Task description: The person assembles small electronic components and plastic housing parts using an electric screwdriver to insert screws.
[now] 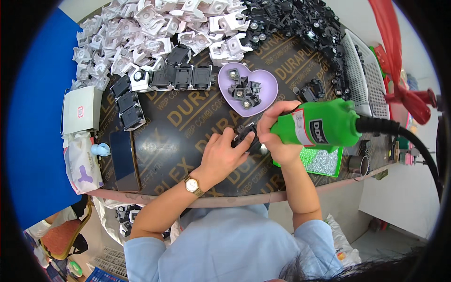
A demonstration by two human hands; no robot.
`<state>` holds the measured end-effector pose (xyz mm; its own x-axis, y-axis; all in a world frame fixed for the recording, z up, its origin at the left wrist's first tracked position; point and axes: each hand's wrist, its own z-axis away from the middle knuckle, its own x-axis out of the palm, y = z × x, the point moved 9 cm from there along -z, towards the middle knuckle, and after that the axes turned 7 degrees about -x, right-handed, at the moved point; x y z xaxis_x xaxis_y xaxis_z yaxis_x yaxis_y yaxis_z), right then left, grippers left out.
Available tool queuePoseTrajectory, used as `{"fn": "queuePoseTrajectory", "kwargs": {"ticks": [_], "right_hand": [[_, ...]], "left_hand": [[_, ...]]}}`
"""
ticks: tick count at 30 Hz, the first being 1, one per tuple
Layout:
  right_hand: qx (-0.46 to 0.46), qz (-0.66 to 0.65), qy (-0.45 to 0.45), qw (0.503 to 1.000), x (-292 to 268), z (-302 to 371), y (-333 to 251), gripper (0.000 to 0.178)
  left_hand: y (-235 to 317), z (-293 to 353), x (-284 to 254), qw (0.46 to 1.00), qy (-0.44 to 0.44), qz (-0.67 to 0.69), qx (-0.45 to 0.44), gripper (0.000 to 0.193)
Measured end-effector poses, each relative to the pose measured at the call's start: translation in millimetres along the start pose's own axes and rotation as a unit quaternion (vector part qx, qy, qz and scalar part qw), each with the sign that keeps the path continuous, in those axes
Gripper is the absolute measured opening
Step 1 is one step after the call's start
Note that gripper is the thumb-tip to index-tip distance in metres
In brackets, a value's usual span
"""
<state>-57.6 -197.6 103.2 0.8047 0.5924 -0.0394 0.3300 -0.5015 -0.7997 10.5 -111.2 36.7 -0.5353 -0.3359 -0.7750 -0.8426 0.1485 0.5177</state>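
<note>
My right hand [278, 134] grips a green electric screwdriver [336, 123] with a black cable; its tip points left toward my left hand. My left hand [223, 155], with a gold watch on the wrist, pinches a small black plastic part [243, 133] against the table. The screwdriver's tip is hidden behind my fingers, so contact with the part cannot be made out. Just beyond, a purple heart-shaped bowl [267, 86] holds several small black pieces with metallic centres. Partly under the screwdriver lies a green tray [338, 162] of small silvery screws.
White plastic housings [145, 28] are heaped at the far left, black parts [300, 23] at the far right. Black-and-white assembled units [183, 76] form a bent row. A phone [125, 160], box [81, 108] and soft pack [84, 164] lie left; a metal cup [358, 165] and white basket [354, 75] right.
</note>
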Motion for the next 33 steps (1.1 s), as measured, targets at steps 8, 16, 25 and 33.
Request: {"fn": "queuePoseTrajectory", "kwargs": {"ticks": [8, 16, 25, 33], "right_hand": [[0.024, -0.031, 0.060, 0.997, -15.1, 7.7, 5.7, 0.043], [0.070, -0.130, 0.022, 0.989, -5.7, -1.6, 11.6, 0.043], [-0.038, -0.115, 0.034, 0.992, -13.9, -6.2, -37.5, 0.060], [-0.084, 0.064, 0.125, 0.986, -104.7, -9.3, -30.9, 0.056]], "left_hand": [[2.9, -2.0, -2.6, 1.000, -0.006, -0.010, 0.008, 0.044], [-0.1, -1.1, -1.3, 1.000, 0.022, -0.001, 0.010, 0.044], [0.7, -0.4, -6.5, 1.000, 0.016, -0.024, 0.013, 0.047], [2.3, -0.8, -7.7, 1.000, -0.016, -0.010, 0.009, 0.046]]}}
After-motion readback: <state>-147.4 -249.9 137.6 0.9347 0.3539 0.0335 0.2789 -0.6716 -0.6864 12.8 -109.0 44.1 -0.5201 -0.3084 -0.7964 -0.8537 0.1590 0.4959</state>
